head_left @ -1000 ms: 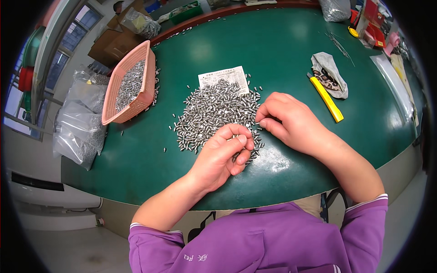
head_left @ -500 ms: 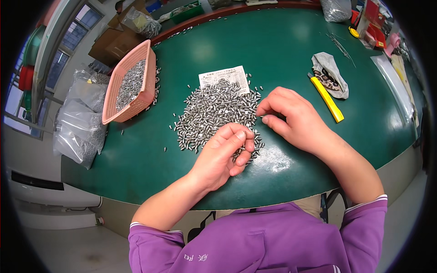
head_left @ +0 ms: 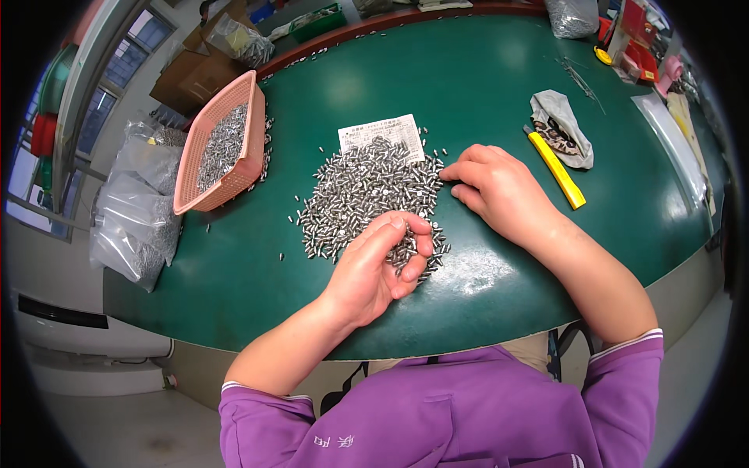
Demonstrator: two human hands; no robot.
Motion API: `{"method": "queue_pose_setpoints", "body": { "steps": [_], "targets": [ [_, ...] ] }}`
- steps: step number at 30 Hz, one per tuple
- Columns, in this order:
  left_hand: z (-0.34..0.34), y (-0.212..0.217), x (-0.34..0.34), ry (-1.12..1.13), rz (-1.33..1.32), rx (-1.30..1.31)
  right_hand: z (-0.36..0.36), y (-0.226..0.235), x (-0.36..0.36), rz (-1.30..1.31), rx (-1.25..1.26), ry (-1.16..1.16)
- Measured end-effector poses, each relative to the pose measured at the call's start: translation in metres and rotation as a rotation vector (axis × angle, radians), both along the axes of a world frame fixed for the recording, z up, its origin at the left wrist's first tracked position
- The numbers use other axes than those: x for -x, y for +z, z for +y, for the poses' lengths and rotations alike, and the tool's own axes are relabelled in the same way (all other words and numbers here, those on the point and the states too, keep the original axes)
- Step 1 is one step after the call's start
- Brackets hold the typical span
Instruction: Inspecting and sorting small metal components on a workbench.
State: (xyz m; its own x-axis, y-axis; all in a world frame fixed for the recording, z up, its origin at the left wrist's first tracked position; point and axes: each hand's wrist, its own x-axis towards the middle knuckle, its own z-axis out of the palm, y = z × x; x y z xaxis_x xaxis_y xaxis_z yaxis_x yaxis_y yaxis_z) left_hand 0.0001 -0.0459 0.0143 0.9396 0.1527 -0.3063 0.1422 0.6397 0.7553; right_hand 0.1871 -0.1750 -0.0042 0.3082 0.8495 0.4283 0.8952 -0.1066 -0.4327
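Note:
A heap of small silvery metal pins point(head_left: 343, 199) lies on the green tabletop, partly over a printed paper slip point(head_left: 374, 132). My left hand point(head_left: 374, 261) is curled at the heap's near edge, palm turned inward. Inside the loop of its thumb and fingers some pins show, apparently held there. At the heap's right edge, my right hand point(head_left: 499, 191) has its fingers bent and drawn together, with the tips low by the tabletop. Whatever those tips may hold is too small or hidden to make out.
A pink basket point(head_left: 256, 160) of similar pins stands at left, beside filled clear plastic bags point(head_left: 136, 226). To the right lie a yellow utility knife point(head_left: 558, 170) and a grey cloth pouch point(head_left: 573, 117). Thin metal rods point(head_left: 581, 82) lie farther back.
My left thumb has drawn back from the index fingertip, opening a gap that shows pins. My right fingertips have shifted slightly up along the heap's edge, and the thumb has moved nearer the fingers.

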Motion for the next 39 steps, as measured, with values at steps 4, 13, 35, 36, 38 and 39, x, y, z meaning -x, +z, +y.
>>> {"method": "queue_pose_setpoints", "body": {
  "steps": [4,13,35,36,38,39],
  "targets": [
    [0.001,-0.001,0.000,-0.002,-0.012,0.001,-0.003,0.002,0.001,0.020,0.056,-0.057],
    [0.001,-0.001,0.001,-0.007,-0.019,0.017,-0.003,0.003,0.007,-0.053,0.042,-0.049],
    [-0.001,-0.001,-0.002,-0.077,-0.009,0.059,-0.002,0.020,0.012,0.136,-0.236,0.220],
    [-0.001,-0.001,-0.002,-0.079,-0.008,0.061,-0.002,0.019,0.011,0.109,-0.192,0.148],
    [0.001,-0.002,-0.003,-0.063,-0.036,0.086,-0.005,0.017,0.004,0.058,-0.095,0.057],
    [0.002,-0.002,-0.002,-0.048,-0.025,0.085,-0.007,0.017,-0.001,0.051,-0.051,0.046]
  ]
}}
